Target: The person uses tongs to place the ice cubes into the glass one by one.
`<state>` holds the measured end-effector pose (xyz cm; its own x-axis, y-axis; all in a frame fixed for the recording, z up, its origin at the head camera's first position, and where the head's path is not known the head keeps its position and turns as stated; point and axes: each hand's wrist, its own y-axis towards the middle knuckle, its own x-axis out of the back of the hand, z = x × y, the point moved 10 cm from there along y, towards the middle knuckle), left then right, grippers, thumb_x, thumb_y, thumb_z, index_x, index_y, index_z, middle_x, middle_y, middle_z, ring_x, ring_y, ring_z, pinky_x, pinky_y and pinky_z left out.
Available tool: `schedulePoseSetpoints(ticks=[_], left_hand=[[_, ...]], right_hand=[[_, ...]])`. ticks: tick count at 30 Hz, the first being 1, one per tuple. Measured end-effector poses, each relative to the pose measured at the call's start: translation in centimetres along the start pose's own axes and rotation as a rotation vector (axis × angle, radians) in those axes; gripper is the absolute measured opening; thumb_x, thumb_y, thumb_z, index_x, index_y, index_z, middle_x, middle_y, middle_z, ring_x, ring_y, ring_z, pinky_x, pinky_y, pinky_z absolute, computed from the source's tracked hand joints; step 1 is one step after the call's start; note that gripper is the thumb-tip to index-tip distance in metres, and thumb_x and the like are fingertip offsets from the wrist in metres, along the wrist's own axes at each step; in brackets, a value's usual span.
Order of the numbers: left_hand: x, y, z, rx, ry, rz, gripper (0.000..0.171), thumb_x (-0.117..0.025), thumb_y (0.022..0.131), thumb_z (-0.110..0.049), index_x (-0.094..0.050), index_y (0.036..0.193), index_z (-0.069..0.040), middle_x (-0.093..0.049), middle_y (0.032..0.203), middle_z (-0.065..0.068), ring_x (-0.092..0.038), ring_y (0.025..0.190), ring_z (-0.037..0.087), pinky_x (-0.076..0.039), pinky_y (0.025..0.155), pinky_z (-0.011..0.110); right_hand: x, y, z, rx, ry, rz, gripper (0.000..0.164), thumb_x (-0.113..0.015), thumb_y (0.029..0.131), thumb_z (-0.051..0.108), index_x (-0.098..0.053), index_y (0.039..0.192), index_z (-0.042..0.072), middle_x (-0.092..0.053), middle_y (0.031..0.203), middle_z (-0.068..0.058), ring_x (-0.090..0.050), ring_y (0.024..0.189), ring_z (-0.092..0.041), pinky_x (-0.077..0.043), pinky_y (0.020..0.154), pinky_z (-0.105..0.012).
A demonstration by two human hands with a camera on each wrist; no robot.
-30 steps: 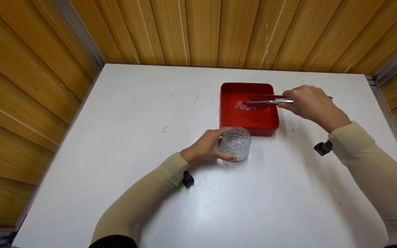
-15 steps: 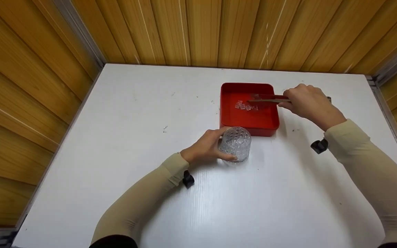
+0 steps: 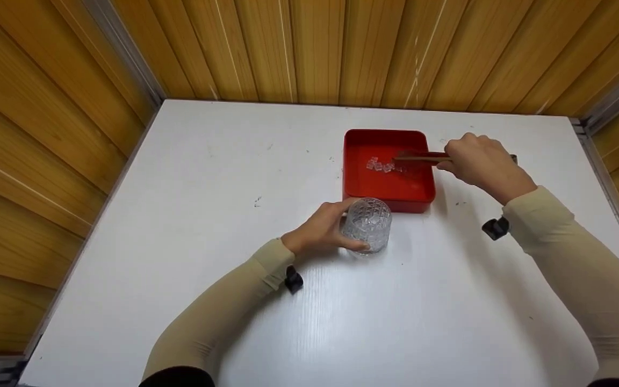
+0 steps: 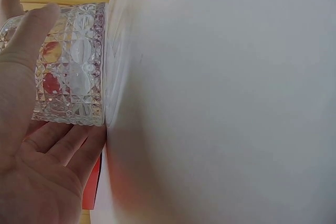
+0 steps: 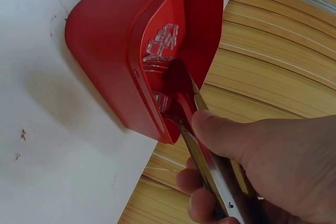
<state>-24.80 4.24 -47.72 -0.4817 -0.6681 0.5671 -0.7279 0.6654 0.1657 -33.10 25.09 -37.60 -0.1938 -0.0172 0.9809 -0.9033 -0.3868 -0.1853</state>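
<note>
My left hand [image 3: 317, 230] holds a clear cut-glass tumbler [image 3: 371, 228] upright on the table, thumb on the near side and fingers on the far side. In the left wrist view the patterned tumbler [image 4: 71, 72] stands between thumb and fingers. My right hand [image 3: 484, 164] grips metal tongs [image 3: 430, 157], which reach over the right wall into a red square box [image 3: 387, 201]. Several clear cubes [image 3: 379, 165] lie on its floor. In the right wrist view the tongs [image 5: 207, 163] have spread, forked ends, and one clear cube [image 5: 160, 100] shows between them.
The box stands just behind the tumbler on a white table [image 3: 223, 177]. Wood-panelled walls [image 3: 315, 54] rise beyond the table's back and side edges. Small dark marks [image 3: 257, 201] dot the tabletop.
The tongs' tips have shifted slightly right, away from the left end of the row of cubes, and the tongs have turned a little. The left hand and tumbler have stayed put.
</note>
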Motion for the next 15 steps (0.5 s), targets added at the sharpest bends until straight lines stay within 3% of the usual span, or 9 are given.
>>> schedulePoseSetpoints(ticks=[9,15], left_hand=[[0.04,-0.06,0.06,0.000,0.004,-0.006,0.083,-0.092,0.077,-0.035,-0.052,0.147,-0.014,-0.067,0.129,0.000,-0.062,0.115,0.010,-0.051,0.098,0.022],[-0.04,-0.13,0.12,0.027,-0.014,-0.002,0.083,-0.092,0.077,-0.035,-0.052,0.148,-0.017,-0.067,0.130,-0.002,-0.062,0.115,0.009,-0.050,0.098,0.021]], right_hand=[[-0.24,0.12,0.47,-0.002,-0.007,0.004,0.022,-0.075,0.094,0.015,-0.073,0.105,-0.005,-0.064,0.075,-0.012,-0.053,0.061,-0.025,-0.045,0.049,-0.032],[0.10,0.03,0.63,0.019,-0.005,-0.037,0.020,-0.075,0.094,0.015,-0.072,0.097,-0.004,-0.062,0.072,-0.011,-0.052,0.060,-0.025,-0.042,0.050,-0.034]])
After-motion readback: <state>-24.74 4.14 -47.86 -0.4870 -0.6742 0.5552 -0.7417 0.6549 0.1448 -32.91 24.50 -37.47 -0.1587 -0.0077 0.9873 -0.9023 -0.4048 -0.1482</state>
